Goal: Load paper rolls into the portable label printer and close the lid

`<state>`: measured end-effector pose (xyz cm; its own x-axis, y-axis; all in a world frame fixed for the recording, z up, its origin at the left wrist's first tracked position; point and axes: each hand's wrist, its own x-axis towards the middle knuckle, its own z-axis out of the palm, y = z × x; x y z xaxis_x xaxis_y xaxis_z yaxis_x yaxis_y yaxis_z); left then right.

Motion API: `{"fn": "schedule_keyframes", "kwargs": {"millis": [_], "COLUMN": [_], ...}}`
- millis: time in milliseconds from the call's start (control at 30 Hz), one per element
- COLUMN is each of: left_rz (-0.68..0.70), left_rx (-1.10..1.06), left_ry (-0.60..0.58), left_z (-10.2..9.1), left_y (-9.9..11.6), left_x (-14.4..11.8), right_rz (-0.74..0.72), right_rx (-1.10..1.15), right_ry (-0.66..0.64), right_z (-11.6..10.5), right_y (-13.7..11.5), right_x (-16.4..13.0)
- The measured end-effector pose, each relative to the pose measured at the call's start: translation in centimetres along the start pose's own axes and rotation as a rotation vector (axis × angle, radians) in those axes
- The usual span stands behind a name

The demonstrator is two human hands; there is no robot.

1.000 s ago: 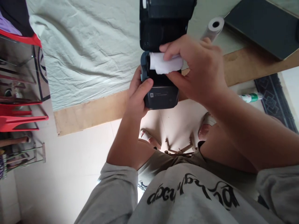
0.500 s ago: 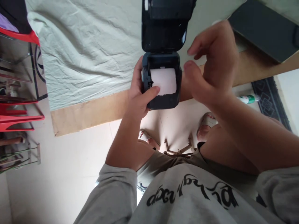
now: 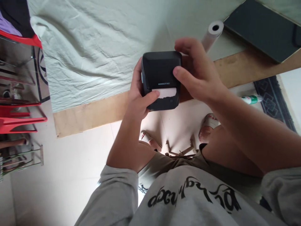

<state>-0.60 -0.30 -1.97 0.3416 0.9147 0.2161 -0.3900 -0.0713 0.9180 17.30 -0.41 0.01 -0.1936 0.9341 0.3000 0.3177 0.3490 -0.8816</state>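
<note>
My left hand has its grip wrapped round the small black label printer, thumb on the white paper strip sticking out of its slot. Printer held just above the worktop edge. Right hand grip clamps the closed lid. Spare paper roll beside.
</note>
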Motion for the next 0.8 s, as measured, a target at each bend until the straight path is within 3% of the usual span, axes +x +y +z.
{"fn": "schedule_keyframes", "kwargs": {"millis": [167, 367, 800], "left_rz": [-0.023, -0.141, -0.151], "left_rx": [-0.007, -0.042, -0.046], "left_ry": [0.079, 0.143, 0.161], "left_z": [0.8, 1.7, 1.8], "left_y": [0.5, 1.3, 1.4], "left_x": [-0.2, -0.3, -0.3], "right_rz": [0.057, 0.032, 0.037], "right_rx": [-0.086, -0.077, -0.199], "right_ry": [-0.129, -0.094, -0.076], "right_z": [0.2, 0.3, 0.5], "right_y": [-0.2, 0.1, -0.1], "right_x": [0.1, 0.2, 0.2]}}
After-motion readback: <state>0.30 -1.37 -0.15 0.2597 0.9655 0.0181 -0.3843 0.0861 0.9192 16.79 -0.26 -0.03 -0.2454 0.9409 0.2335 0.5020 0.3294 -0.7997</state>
